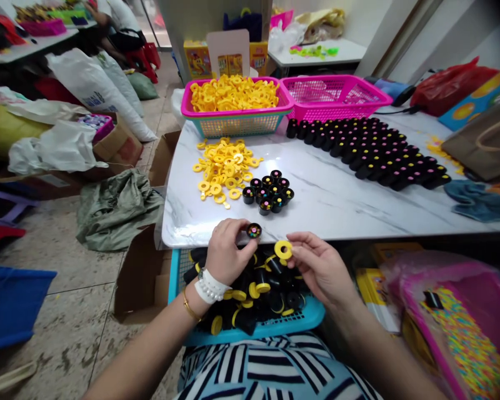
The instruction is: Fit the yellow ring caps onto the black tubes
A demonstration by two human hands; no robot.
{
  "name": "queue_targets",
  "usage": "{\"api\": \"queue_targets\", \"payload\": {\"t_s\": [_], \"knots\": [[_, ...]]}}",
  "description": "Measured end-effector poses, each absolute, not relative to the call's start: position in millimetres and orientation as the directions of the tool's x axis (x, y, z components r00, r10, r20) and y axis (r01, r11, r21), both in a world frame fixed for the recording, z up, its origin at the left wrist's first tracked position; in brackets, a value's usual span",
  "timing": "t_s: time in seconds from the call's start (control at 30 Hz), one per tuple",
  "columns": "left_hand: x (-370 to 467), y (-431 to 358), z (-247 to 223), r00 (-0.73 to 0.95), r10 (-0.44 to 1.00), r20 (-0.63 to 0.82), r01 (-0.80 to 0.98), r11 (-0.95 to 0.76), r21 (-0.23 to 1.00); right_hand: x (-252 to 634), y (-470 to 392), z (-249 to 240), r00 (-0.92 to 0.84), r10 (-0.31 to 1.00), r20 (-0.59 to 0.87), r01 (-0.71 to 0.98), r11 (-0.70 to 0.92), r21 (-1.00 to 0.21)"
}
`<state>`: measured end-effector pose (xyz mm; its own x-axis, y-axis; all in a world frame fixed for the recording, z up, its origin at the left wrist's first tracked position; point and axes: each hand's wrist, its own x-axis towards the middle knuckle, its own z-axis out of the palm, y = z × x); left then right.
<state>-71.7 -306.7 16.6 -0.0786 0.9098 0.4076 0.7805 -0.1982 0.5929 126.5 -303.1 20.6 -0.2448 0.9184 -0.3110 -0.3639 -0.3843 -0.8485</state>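
My left hand (229, 250) grips a small black cup (254, 230) with coloured beads and a pink dot in its open top, at the table's front edge. Between the thumb and fingers of my right hand (319, 264) is a yellow ring (283, 250), held just right of the cup and apart from it. Under both hands, a blue basket (316, 316) on my lap holds many black cups with yellow rings (262, 280). Ahead on the table stands a small cluster of black cups (269, 191), beside a loose pile of yellow rings (225, 166).
A pink basket (183, 100) heaped with yellow rings stands at the back, next to another pink basket (337, 91). Rows of black cups (370, 147) fill the table's right side. Low at right, a pink tub (420, 328) contains colourful beads. An open cardboard box (137, 278) sits at left.
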Motion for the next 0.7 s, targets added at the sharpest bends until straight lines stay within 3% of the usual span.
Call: {"api": "queue_targets", "payload": {"t_s": [0.2,0.47,0.57,0.7], "knots": [[-71.1,-309.0,10.4,-0.069,0.912,0.405,0.778,-0.205,0.594,91.0,-268.7,24.9,-0.255,0.952,-0.167,-0.177,-0.216,-0.960],[-73.4,-307.7,15.9,-0.020,0.934,0.357,0.777,-0.210,0.593,76.3,-265.2,20.2,-0.134,0.976,-0.172,-0.088,-0.184,-0.979],[-74.8,-308.2,28.3,0.004,0.961,0.276,0.703,-0.199,0.683,76.0,-266.2,24.1,-0.162,0.967,-0.195,-0.048,-0.205,-0.978],[-74.1,-299.4,36.8,-0.049,0.994,0.095,0.562,-0.051,0.825,74.6,-263.3,29.4,-0.188,0.953,-0.236,-0.009,-0.242,-0.970]]}}
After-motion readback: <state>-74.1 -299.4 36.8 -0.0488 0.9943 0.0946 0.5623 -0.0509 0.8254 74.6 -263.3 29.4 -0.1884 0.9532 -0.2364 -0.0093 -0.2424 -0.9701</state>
